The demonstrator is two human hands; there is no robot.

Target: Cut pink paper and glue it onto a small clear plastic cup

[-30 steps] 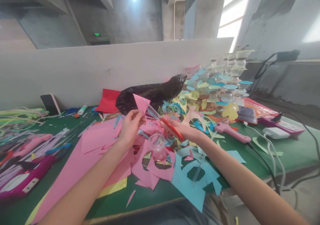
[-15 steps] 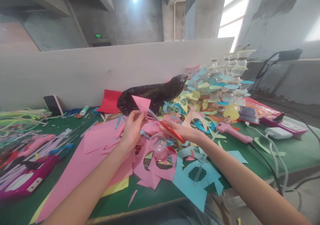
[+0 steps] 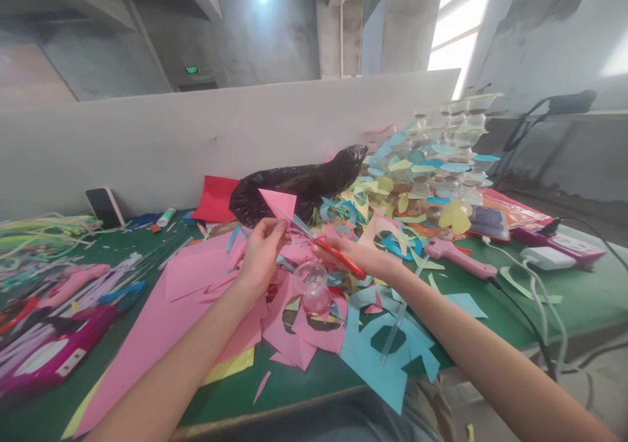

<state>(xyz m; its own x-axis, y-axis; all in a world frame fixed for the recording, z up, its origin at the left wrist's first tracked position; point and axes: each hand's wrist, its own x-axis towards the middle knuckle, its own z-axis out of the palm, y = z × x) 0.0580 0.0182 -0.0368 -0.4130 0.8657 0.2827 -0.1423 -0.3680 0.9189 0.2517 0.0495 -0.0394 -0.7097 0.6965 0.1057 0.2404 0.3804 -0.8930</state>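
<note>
My left hand (image 3: 260,252) pinches a small pink paper piece (image 3: 279,203) and holds it up over the green table (image 3: 579,295). My right hand (image 3: 360,259) is closed on red-handled scissors (image 3: 338,257), whose blades reach up and left into the pink piece. Under both hands lie cut pink paper sheets (image 3: 196,278), blue paper scraps (image 3: 387,350) and a small clear plastic cup (image 3: 312,286).
A black plastic bag (image 3: 299,184) and red paper (image 3: 213,200) lie at the back. Stacked clear cups with coloured paper discs (image 3: 441,167) stand at the right. A pink glue gun (image 3: 456,259), white adapter (image 3: 545,257), cables, a phone (image 3: 103,206) and coloured strips (image 3: 44,229) lie around.
Both hands stay nearly in place. The scissors have shifted slightly along the pink piece, which now sits a little lower and flatter.
</note>
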